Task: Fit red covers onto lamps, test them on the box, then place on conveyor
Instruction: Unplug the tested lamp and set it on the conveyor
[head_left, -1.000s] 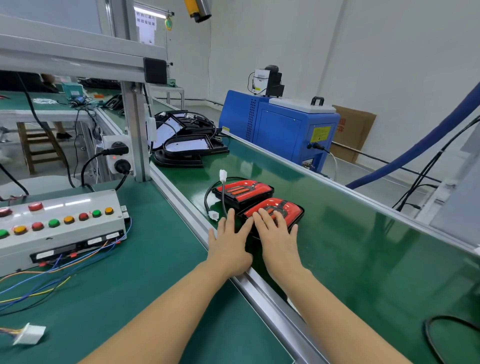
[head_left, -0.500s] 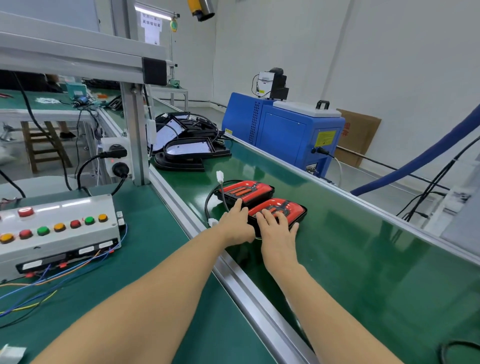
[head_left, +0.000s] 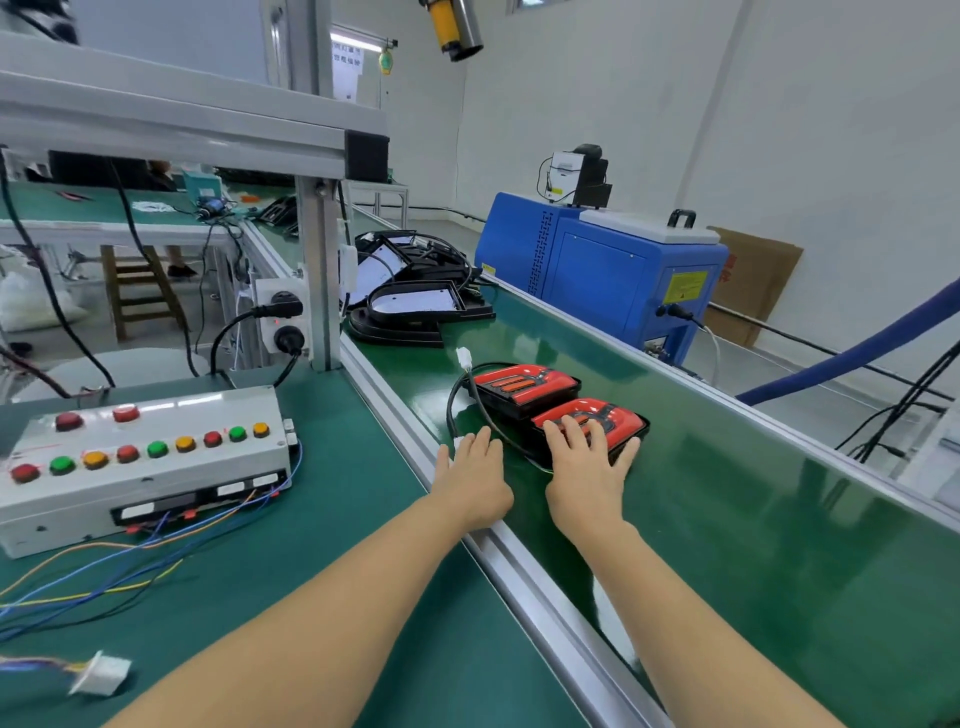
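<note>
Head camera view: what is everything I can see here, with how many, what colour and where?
lamps with red covers: two, red on black bases, side by side on the conveyor.
conveyor: one, green belt with metal rails, running right of the bench.
black lamp housings: a pile, count unclear, black with white insides, farther up the belt.
test box: one, grey with red, green and orange buttons, on the green bench at left.
white connector: one, on coloured wires, bench near edge.
blue machine: one, beyond the belt.
cardboard: one brown sheet, against the wall.
left hand: flat on the belt's near edge beside the cable.
right hand: fingers spread on the nearer lamp.
</note>
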